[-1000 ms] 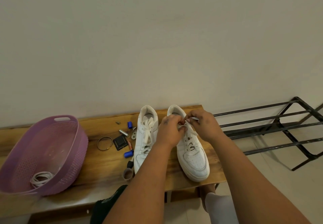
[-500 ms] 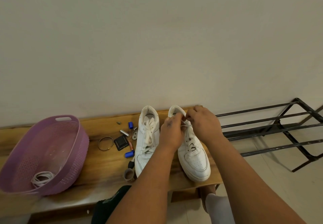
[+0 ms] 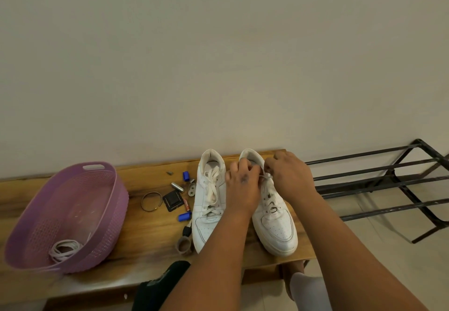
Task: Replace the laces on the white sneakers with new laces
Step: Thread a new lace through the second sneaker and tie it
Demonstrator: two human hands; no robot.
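Note:
Two white sneakers stand side by side on a wooden bench point(image 3: 145, 242), toes toward me. The left sneaker point(image 3: 210, 203) is laced with a loose white lace. Over the right sneaker point(image 3: 275, 220) both hands work near the top eyelets. My left hand point(image 3: 241, 186) pinches one end of the white lace point(image 3: 266, 177); my right hand point(image 3: 288, 177) pinches the other end, so a short stretch of lace spans between them. The fingertips hide the knot area. A coil of white laces point(image 3: 63, 250) lies in the purple basket.
A purple plastic basket point(image 3: 97, 213) sits at the bench's left. Between it and the sneakers lie small items: a bangle point(image 3: 151, 201), a black square piece point(image 3: 173, 201), blue caps point(image 3: 184, 216), batteries, a tape roll point(image 3: 183, 245). A black metal rack point(image 3: 388, 184) stands on the right.
Both hands shifted slightly toward the heel of the right sneaker, and the short stretch of lace between them now shows.

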